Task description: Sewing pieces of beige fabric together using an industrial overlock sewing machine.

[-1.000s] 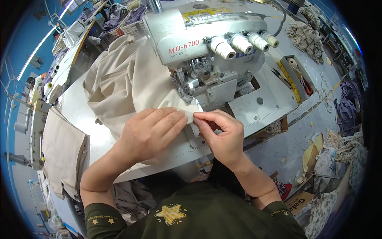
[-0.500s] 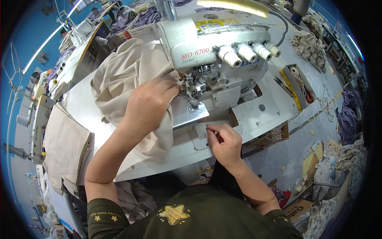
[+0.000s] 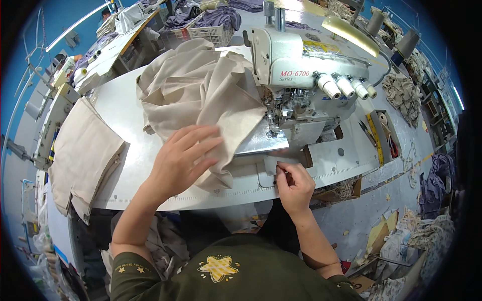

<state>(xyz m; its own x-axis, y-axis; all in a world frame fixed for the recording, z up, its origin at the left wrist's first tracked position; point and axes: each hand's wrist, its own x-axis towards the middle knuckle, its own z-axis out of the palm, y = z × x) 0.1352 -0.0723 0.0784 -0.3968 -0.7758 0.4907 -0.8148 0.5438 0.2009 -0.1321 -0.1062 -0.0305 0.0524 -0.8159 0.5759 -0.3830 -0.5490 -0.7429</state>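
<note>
A large crumpled piece of beige fabric (image 3: 201, 85) lies on the white sewing table, its right corner beside the needle area of a white overlock machine (image 3: 288, 60). My left hand (image 3: 183, 158), slightly blurred, is over the fabric's near part with its fingers apart; whether it touches the cloth I cannot tell. Below the machine's shiny metal plate (image 3: 263, 141), near the table's front edge, my right hand (image 3: 296, 185) is closed with thumb and forefinger pinched together. Anything inside that pinch is hidden.
A stack of cut beige pieces (image 3: 85, 155) lies on the left. To the right, a tray (image 3: 389, 130) holds a cone of thread, with a yellow tape measure (image 3: 374, 138) and scissors (image 3: 368, 133) alongside. A lamp (image 3: 351, 36) hangs above the machine. Purple cloth (image 3: 218, 19) fills a crate behind.
My left hand has come away from the needle area toward me, its fingers spreading. The fabric's right corner now shows uncovered. My right hand stays closed near the table edge. The whole view has shifted.
</note>
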